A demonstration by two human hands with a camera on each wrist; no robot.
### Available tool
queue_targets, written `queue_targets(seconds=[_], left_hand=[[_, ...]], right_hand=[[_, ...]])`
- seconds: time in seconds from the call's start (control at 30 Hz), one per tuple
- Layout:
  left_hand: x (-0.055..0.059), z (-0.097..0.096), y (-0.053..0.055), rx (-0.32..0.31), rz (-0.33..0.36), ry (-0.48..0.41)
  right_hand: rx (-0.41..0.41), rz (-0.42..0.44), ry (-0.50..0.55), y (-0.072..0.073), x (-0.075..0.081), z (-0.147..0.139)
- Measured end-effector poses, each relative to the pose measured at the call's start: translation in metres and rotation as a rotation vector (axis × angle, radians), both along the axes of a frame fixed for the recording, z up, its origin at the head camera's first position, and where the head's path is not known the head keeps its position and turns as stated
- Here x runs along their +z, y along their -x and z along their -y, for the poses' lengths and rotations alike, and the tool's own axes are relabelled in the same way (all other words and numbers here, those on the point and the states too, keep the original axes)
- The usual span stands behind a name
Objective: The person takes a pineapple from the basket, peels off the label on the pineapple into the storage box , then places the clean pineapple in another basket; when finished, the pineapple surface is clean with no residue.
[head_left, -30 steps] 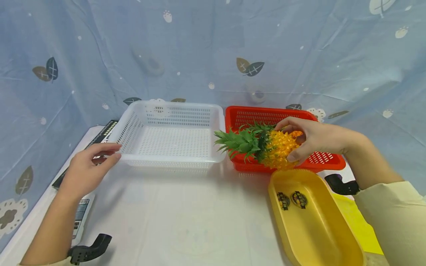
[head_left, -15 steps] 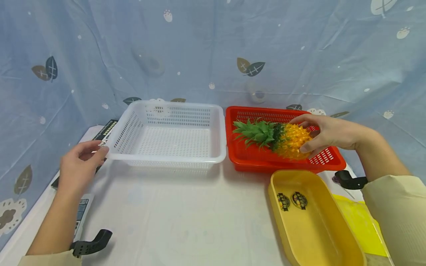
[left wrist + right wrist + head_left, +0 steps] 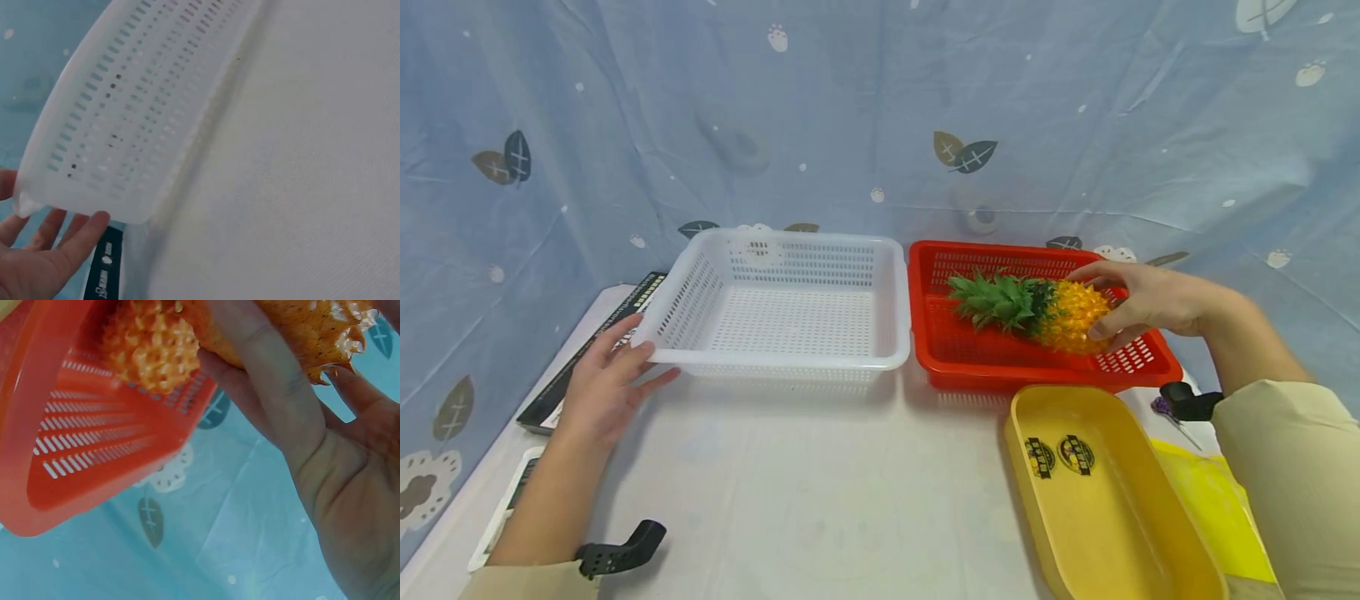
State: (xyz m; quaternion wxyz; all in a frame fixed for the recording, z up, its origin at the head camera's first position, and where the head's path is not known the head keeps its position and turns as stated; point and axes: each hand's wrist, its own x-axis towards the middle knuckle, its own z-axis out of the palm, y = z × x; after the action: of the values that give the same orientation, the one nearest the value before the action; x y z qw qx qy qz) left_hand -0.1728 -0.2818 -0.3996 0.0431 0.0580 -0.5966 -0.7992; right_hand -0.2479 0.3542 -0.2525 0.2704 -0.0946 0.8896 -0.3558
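Observation:
In the head view, a pineapple (image 3: 1071, 317) with a green crown lies in the red slotted basket (image 3: 970, 373). My right hand (image 3: 1161, 298) spans its yellow body, thumb on the near side and fingers on the far side. From the right wrist, orange spiky surface fills the grip, and another bumpy yellow-orange part (image 3: 150, 350) shows inside the basket; whether both belong to one pineapple cannot be told. My left hand (image 3: 606, 379) is at the front left corner of the white slotted basket (image 3: 782, 360), with fingers loosely spread, fingertips beside and under the rim.
A long yellow tub (image 3: 1097, 517) stands in front of the red basket. Right of it lie a yellow packet (image 3: 1213, 500) and a small purple-ended item (image 3: 1161, 406). A black box (image 3: 546, 408) is at the left, and a patterned blue cloth (image 3: 850, 108) hangs behind the baskets.
The pineapple has gone from above the front of the red basket down and right into it, with my right hand around it. My left hand drew back slightly, then spread its fingers at the white basket's corner.

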Motion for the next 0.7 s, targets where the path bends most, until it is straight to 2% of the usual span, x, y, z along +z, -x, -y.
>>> queue_targets(seconds=[0.17, 0.37, 0.7], left_hand=[[-0.002, 0.0, -0.001, -0.002, -0.02, -0.038], [-0.005, 0.0, -0.001, 0.0, -0.024, -0.029], [-0.008, 0.003, -0.001, -0.021, -0.065, -0.04]], right_hand=[[-0.012, 0.02, -0.018, 0.006, -0.009, -0.005], [-0.031, 0.035, -0.034, 0.01, -0.019, -0.011], [-0.006, 0.021, -0.076, 0.013, -0.03, -0.015]])
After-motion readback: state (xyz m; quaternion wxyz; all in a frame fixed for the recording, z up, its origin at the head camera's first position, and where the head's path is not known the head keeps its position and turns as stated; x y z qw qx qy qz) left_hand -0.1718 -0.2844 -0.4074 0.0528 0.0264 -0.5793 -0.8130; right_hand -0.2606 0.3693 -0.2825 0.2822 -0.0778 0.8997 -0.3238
